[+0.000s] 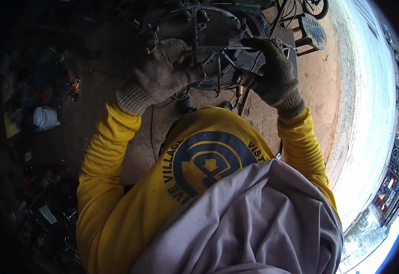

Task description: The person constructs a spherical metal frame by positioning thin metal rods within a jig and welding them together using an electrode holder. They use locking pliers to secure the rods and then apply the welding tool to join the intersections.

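Note:
Both my hands wear worn grey-brown knit gloves. Between them is a piece of welded metal rods (218,68), with a crossbar along its top and several thin legs fanning down. My left hand (165,71) grips its left end, fingers curled and thumb stretched toward the lower rods. At the right end, my right hand (274,68) pinches the crossbar, index finger along the top and thumb lower down. The piece is over a dark metal worktable (172,23) that carries a larger curved rod frame (194,27). Gloves hide the exact contact points.
Orange sparks (74,86) fly at the left, near a whitish bundle (45,118) on the dark, cluttered floor. A dark stool (312,32) and a bicycle wheel (317,6) stand at the upper right. A copper-coloured cylinder (239,91) and cables hang by the table's near edge.

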A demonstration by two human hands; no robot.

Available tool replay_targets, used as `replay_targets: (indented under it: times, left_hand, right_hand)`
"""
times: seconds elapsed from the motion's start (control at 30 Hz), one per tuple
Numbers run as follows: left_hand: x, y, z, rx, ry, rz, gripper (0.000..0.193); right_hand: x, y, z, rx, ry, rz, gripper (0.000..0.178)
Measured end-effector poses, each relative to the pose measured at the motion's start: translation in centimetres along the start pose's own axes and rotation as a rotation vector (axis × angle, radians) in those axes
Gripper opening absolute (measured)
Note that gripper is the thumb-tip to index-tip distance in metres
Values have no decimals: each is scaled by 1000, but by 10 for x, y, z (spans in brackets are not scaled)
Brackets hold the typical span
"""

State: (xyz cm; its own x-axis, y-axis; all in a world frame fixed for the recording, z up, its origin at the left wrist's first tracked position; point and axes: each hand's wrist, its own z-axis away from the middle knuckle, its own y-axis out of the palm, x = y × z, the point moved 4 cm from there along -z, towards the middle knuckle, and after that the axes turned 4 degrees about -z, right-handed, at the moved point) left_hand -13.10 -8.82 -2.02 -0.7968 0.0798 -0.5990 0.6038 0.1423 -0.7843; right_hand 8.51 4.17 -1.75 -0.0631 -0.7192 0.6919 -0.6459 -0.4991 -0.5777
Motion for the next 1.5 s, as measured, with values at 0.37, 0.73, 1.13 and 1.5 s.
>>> replay_targets:
  times: [0.37, 0.73, 1.13, 1.5]
  left_hand:
    - [-3, 0, 1, -43, 37, 15, 42]
    - [6, 2, 1, 17, -13, 58, 40]
    - [-2, -5, -3, 59, 97, -68, 35]
    - [-17, -13, -12, 151, 38, -183, 20]
  right_hand:
    - [-2, -1, -4, 79, 61, -7, 69]
    - [-10, 1, -18, 280, 300, -121, 49]
    - [7, -4, -35, 362, 258, 181, 47]
    - [5, -4, -32, 355, 263, 147, 46]
